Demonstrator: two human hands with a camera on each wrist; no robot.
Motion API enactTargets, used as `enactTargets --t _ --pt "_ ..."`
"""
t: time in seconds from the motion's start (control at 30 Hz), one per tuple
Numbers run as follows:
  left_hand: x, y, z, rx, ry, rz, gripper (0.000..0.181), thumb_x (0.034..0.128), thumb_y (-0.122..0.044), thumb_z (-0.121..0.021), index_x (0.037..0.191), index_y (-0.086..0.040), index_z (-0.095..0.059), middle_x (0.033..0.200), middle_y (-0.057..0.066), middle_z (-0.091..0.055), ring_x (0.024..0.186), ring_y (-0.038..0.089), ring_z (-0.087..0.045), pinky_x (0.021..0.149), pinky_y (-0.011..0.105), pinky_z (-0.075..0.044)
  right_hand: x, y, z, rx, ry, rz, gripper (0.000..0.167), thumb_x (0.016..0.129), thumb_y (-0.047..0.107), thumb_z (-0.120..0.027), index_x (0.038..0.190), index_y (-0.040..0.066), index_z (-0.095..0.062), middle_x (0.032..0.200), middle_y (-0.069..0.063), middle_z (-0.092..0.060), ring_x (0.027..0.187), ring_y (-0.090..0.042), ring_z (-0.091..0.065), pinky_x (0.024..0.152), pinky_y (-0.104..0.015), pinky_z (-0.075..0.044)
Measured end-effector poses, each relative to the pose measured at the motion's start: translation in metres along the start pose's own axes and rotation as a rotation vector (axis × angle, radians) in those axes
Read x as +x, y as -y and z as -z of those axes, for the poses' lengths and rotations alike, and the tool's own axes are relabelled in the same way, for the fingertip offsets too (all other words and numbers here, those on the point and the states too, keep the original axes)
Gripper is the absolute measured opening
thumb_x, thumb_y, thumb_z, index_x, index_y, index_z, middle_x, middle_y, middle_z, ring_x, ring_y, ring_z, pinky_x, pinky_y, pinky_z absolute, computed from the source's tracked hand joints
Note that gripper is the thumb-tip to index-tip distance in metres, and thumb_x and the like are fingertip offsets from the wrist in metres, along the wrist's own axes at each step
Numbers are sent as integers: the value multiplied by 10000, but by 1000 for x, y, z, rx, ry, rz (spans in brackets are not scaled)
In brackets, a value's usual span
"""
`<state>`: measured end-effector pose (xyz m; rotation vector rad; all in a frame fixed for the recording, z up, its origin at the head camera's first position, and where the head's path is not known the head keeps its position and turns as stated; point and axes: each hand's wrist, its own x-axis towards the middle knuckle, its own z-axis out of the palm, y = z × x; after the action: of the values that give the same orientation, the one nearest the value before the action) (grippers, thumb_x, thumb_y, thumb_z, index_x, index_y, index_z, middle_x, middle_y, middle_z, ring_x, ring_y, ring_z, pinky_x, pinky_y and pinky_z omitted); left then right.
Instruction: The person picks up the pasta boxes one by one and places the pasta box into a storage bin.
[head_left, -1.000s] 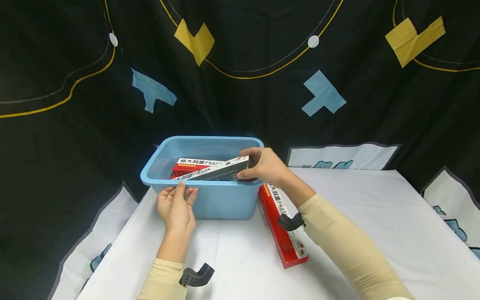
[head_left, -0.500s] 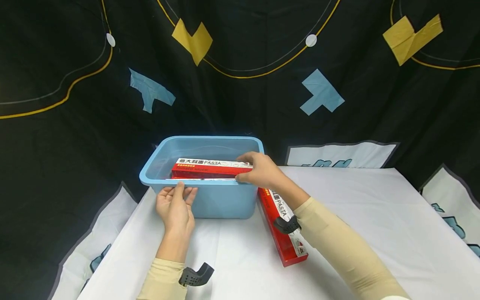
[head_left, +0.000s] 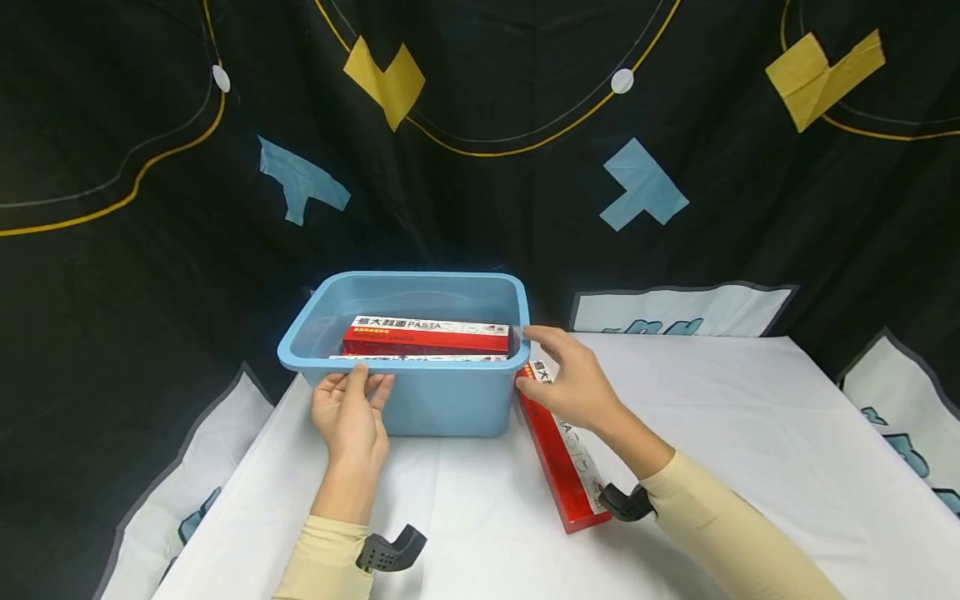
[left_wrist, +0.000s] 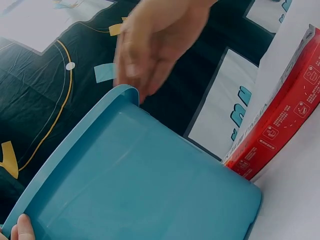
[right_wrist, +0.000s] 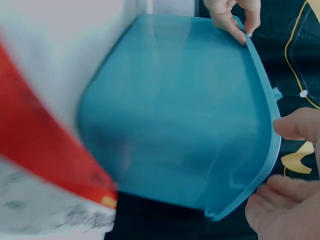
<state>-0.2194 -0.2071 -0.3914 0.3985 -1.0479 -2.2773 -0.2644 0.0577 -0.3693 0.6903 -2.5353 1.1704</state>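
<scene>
A light blue plastic bin (head_left: 450, 400) stands on the white-covered table. Inside it lies a red pasta box (head_left: 427, 337), and in front of that the white top of another pasta box (head_left: 420, 358) shows just above the near rim. My left hand (head_left: 352, 417) pinches the front rim near its left corner, thumb on top; its thumb tip also appears in the left wrist view. Beside the right rim is my right hand (head_left: 573, 379), thumb and fingers spread, with nothing held. Below that hand a red pasta box (head_left: 566, 475) lies on the table, partly covered by it.
A black patterned curtain (head_left: 480, 217) hangs behind the bin. The white table (head_left: 720, 417) extends to the right, and its left edge runs close to the bin. Black camera mounts sit on both wrists.
My right hand has lowered a dark-sided pasta box into the bin, let it go, and moved right, out past the rim. The left hand stays on the front rim.
</scene>
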Motion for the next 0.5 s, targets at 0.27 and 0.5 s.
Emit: enactTargets --t 0.27,0.5 --pt "-1 0 1 4 0 1 355 944 -124 -648 1218 -56 -431 1251 199 -529 818 150 -638 844 349 -569 -48 -27 6 -141 72 -187 798 750 302 -829 1434 126 -458 1449 -86 -464 1295 -313 -448 840 -494 -567" --pt "-1 -1 0 3 5 7 374 954 -127 -634 1243 -48 -409 1217 166 -525 836 146 -617 859 345 -564 -88 -43 0 -205 157 -258 891 660 386 -885 1388 52 -493 1393 -95 -498 1231 -297 -492 864 -469 -566"
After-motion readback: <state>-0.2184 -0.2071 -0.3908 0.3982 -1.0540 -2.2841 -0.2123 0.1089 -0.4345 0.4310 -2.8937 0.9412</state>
